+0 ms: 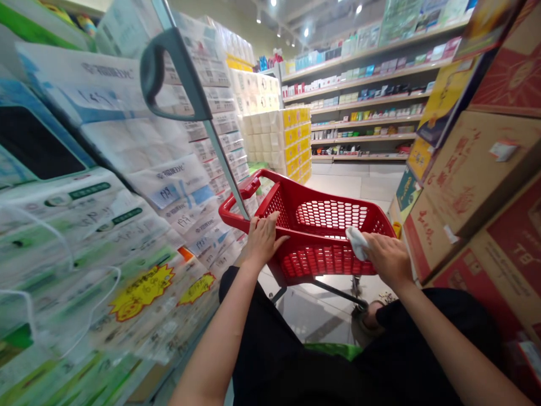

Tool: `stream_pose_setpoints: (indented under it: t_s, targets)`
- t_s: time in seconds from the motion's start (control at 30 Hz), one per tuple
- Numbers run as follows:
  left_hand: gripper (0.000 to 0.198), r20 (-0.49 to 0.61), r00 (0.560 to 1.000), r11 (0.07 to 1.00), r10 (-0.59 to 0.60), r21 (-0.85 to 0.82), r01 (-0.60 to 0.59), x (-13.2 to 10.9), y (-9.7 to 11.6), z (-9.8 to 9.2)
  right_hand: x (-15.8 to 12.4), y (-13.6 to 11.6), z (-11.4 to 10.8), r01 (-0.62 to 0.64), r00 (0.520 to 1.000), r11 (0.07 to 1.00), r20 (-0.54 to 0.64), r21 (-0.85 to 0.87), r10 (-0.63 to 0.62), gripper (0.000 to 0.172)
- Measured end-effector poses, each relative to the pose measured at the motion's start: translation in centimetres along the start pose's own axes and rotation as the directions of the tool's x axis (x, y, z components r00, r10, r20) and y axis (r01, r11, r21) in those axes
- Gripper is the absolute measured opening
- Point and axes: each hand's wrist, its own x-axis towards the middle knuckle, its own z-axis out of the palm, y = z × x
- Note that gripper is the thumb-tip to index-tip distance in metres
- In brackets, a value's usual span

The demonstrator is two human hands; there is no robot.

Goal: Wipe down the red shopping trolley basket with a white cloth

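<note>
A red plastic shopping cart (333, 242) with lattice sides stands in front of my knees, and its basket looks bare inside. My left hand (262, 239) grips its near rim at the left end, thumb spread along the edge. Beside that hand, a metal pole with a grey loop handle (203, 90) rises up and to the left. My right hand (386, 256) is closed around a crumpled white cloth (357, 243) at the right end of the same rim. The cloth pokes out past the fingers against the red plastic; the fingertips are partly hidden.
Wrapped tissue packs (164, 186) are piled high on the left, with yellow price signs (143, 292) and a dark-screened device (40, 141). Cardboard cartons (477, 169) are stacked close on the right. Stocked shelves (359, 104) line the back beyond the tiled floor (338, 179).
</note>
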Motion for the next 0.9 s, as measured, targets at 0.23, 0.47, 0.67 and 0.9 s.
stream_pose_setpoints:
  t_s: [0.23,0.47,0.67,0.9]
  targets:
    - [0.06,0.009,1.0,1.0,-0.017,0.002,0.017,-0.2,0.2,-0.1,1.8,-4.0,0.5,-0.034,0.999,0.998,-0.025,0.048,0.035,0.04]
    - [0.056,-0.107,0.994,1.0,-0.011,-0.024,0.008,-0.2,-0.2,0.4,11.0,-18.5,1.7,0.206,0.977,0.919,-0.014,0.337,-0.214,0.044]
    - [0.057,-0.174,0.985,0.998,0.013,-0.052,-0.023,-0.4,-0.5,0.4,10.9,-17.9,1.8,0.21,0.974,0.924,0.008,0.319,-0.224,0.038]
    - [0.065,-0.093,0.995,0.999,0.029,-0.011,-0.03,-0.5,-0.3,-0.1,3.0,-5.5,1.0,0.115,0.993,0.99,0.009,0.086,-0.117,0.035]
